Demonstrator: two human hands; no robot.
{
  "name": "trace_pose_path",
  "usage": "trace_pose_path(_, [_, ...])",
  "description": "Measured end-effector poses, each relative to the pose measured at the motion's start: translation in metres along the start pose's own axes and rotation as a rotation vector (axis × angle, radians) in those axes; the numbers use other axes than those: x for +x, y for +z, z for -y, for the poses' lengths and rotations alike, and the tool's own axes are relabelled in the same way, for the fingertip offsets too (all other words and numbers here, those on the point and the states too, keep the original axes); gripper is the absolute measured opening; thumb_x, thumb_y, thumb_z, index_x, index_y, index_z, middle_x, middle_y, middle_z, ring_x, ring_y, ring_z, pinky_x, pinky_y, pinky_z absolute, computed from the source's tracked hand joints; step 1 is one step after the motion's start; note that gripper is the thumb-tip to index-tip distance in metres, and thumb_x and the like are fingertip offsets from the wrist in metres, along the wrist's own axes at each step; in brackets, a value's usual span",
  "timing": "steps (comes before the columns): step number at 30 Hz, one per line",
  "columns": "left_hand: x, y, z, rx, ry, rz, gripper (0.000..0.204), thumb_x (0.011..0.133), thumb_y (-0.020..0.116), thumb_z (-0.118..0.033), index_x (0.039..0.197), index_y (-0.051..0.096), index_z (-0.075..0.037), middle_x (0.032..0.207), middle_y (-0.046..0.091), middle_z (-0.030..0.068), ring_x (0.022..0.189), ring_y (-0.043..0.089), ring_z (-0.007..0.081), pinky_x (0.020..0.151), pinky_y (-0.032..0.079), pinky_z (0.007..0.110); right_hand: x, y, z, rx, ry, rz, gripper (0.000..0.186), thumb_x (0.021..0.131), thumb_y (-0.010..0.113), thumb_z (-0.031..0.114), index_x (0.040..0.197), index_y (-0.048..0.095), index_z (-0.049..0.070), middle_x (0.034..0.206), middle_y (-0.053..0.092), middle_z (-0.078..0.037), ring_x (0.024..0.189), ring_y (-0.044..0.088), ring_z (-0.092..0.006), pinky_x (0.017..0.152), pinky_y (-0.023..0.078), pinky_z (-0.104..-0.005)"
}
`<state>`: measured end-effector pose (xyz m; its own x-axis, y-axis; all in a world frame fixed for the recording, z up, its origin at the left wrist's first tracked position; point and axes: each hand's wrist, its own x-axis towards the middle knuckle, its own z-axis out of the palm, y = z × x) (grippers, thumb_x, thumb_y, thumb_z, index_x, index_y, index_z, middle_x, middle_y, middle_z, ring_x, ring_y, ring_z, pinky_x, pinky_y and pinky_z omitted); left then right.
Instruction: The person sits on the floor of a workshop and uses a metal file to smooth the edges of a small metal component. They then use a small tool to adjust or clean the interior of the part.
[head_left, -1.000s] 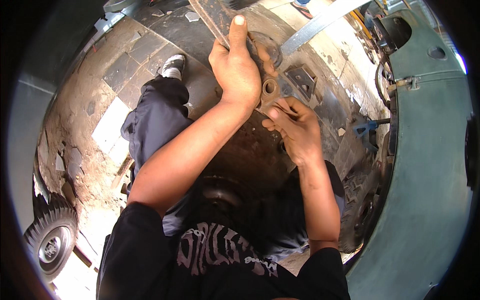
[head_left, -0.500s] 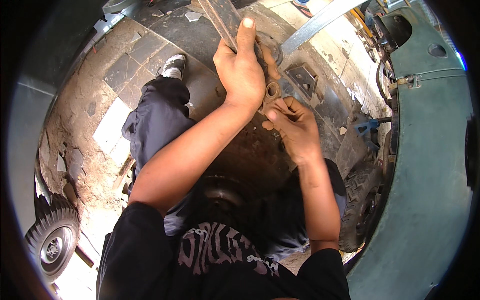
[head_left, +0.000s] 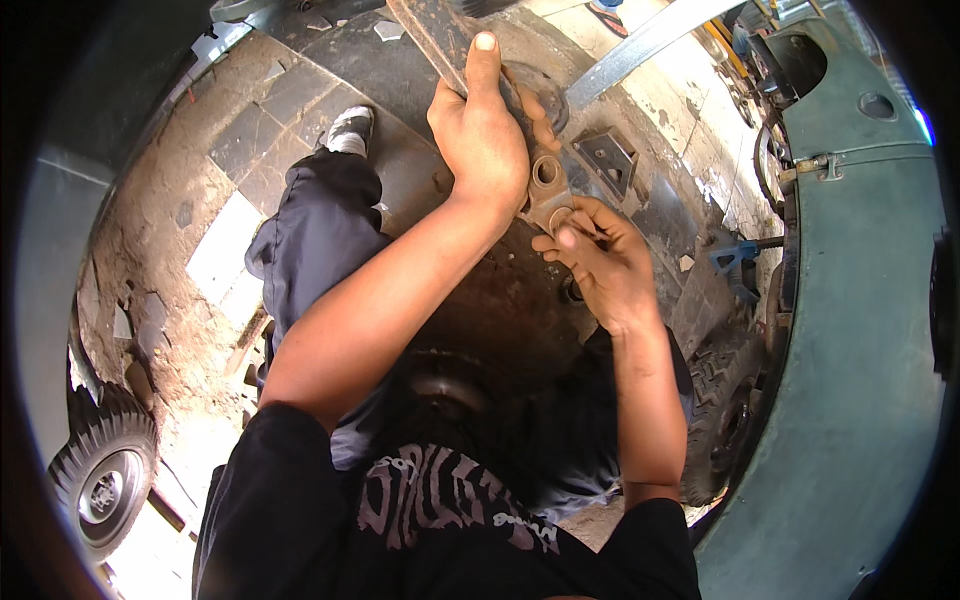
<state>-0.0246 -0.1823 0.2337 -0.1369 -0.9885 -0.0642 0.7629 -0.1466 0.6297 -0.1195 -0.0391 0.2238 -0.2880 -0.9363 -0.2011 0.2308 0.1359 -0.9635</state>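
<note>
My left hand [head_left: 485,135] is wrapped round a long brown metal bar [head_left: 432,45], thumb stretched along it. The bar slants up and away toward the far edge. Below that hand, at the near end, a brown metal fitting [head_left: 546,172] shows a round open eye. My right hand [head_left: 608,262] is closed at the fitting's lower part, thumb and fingers pinching a small round brown piece [head_left: 560,219] against it. Its fingers partly hide that piece, so I cannot tell whether it is separate from the fitting. Both hands look dusty.
Below the hands lies a large dark round surface [head_left: 480,300]. A triangular metal bracket [head_left: 606,160] rests beyond my right hand. Green vehicle panels [head_left: 860,330] rise at right, near a blue stand [head_left: 736,258]. Tyres [head_left: 108,485] stand at both sides; broken tiles [head_left: 226,240] lie at left.
My right hand has shifted slightly right and down, uncovering more of the fitting's eye and lower part. My left hand keeps its hold, with the bar moved slightly.
</note>
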Motion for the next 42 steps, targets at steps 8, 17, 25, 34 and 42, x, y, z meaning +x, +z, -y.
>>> trace_pose_path(8, [-0.001, -0.001, -0.001, 0.002, -0.037, -0.004, 0.043, 0.1, 0.06, -0.047, 0.092, 0.049, -0.006, 0.061, 0.054, 0.0097, 0.045, 0.052, 0.0234, 0.044, 0.047, 0.039, 0.0, 0.0, 0.006, -0.022, 0.022, 0.049, 0.035, 0.094, 0.076, 0.013, 0.117, 0.063, -0.01, 0.109, 0.072, -0.015, 0.088, 0.072, -0.02, 0.075, 0.058, -0.0299])
trace_pose_path(17, [-0.004, 0.001, 0.002, 0.067, 0.004, 0.024, 0.042, 0.1, 0.06, -0.045, 0.09, 0.049, -0.006, 0.06, 0.054, 0.0096, 0.044, 0.052, 0.0219, 0.043, 0.047, 0.038, 0.006, 0.009, -0.004, -0.114, -0.036, -0.111, 0.034, 0.097, 0.073, 0.018, 0.119, 0.065, -0.007, 0.103, 0.073, -0.011, 0.082, 0.071, -0.0169, 0.07, 0.059, -0.0299])
trace_pose_path(25, [-0.002, 0.002, 0.0, -0.021, 0.077, 0.068, 0.044, 0.103, 0.058, -0.043, 0.097, 0.053, 0.001, 0.056, 0.057, 0.011, 0.039, 0.053, 0.0202, 0.039, 0.043, 0.033, -0.01, -0.018, 0.013, -0.461, -0.265, -0.351, 0.021, 0.098, 0.071, 0.015, 0.112, 0.073, -0.001, 0.093, 0.072, -0.008, 0.078, 0.07, -0.0134, 0.068, 0.054, -0.0249])
trace_pose_path(34, [0.0, 0.001, -0.004, -0.006, 0.109, 0.038, 0.042, 0.104, 0.057, -0.041, 0.096, 0.053, 0.0, 0.055, 0.057, 0.0094, 0.039, 0.053, 0.0183, 0.038, 0.041, 0.032, -0.02, 0.014, 0.016, -0.647, -0.418, -0.314, 0.017, 0.09, 0.077, 0.001, 0.107, 0.074, -0.003, 0.094, 0.074, -0.009, 0.085, 0.071, -0.0116, 0.076, 0.056, -0.0246])
trace_pose_path(42, [-0.003, 0.006, -0.009, 0.026, 0.055, 0.001, 0.042, 0.1, 0.06, -0.045, 0.093, 0.049, -0.005, 0.062, 0.055, 0.0107, 0.045, 0.054, 0.023, 0.045, 0.049, 0.038, -0.016, 0.023, 0.007, -0.731, -0.544, -0.373, 0.014, 0.086, 0.079, -0.001, 0.098, 0.074, 0.0, 0.085, 0.077, -0.007, 0.077, 0.071, -0.008, 0.071, 0.055, -0.0224])
